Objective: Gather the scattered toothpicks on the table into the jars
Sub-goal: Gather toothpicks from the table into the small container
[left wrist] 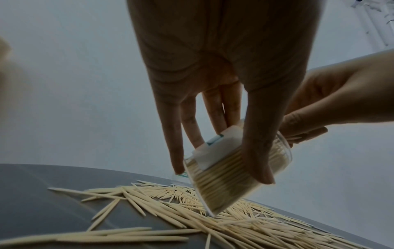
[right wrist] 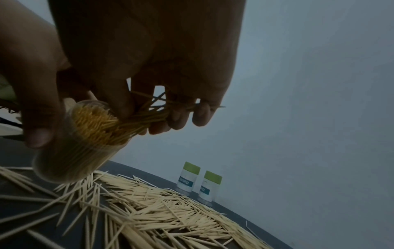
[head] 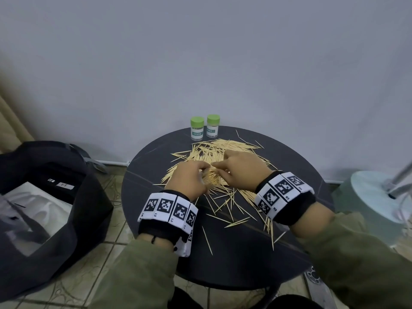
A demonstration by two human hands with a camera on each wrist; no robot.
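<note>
Pale wooden toothpicks (head: 223,148) lie scattered across the round dark table (head: 234,259), thickest in the middle. My left hand (head: 200,172) grips a clear open jar (left wrist: 226,176), tilted just above the pile and packed with toothpicks. My right hand (head: 217,167) pinches a bundle of toothpicks (right wrist: 145,118) whose ends reach into the mouth of the jar (right wrist: 85,143). In the head view my hands hide the jar. Two closed jars with green lids (head: 197,128) (head: 213,126) stand upright at the table's far edge.
A grey wall rises right behind the table. On the tiled floor to the left sits an open black bag (head: 55,197) with white contents. At the right stands a pale green round base (head: 367,197) with a metal pole. Stray toothpicks reach the near rim.
</note>
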